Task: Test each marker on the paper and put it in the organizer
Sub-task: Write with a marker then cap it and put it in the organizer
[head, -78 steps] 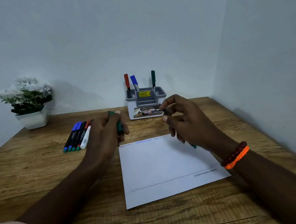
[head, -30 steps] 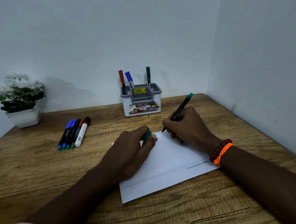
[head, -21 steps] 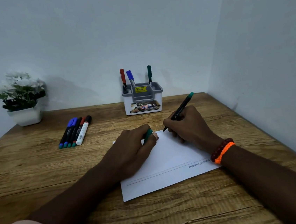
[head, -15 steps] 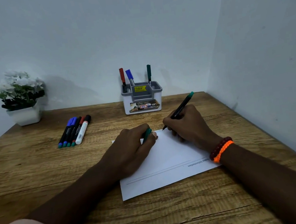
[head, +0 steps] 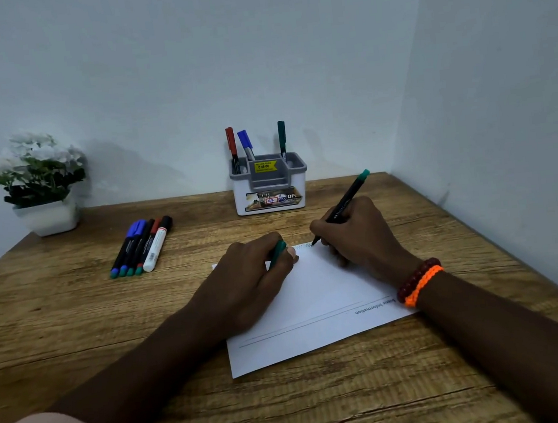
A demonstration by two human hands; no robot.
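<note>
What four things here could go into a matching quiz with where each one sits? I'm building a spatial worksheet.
Things:
1. green cap
2. green marker
3. red marker
4. plant

Places:
A. standing in the organizer
B. in the right hand, tip on the paper
C. back left corner of the table
D. in the left hand

Pairs: 1-D, 2-B, 3-A, 4-C

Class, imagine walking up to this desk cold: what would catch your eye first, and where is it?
First, the right hand pressing a green-ended marker to the far edge of the white paper mid-desk, while the left hand grips its green cap. Behind stands the organizer with three markers; a row of markers lies left.
</note>
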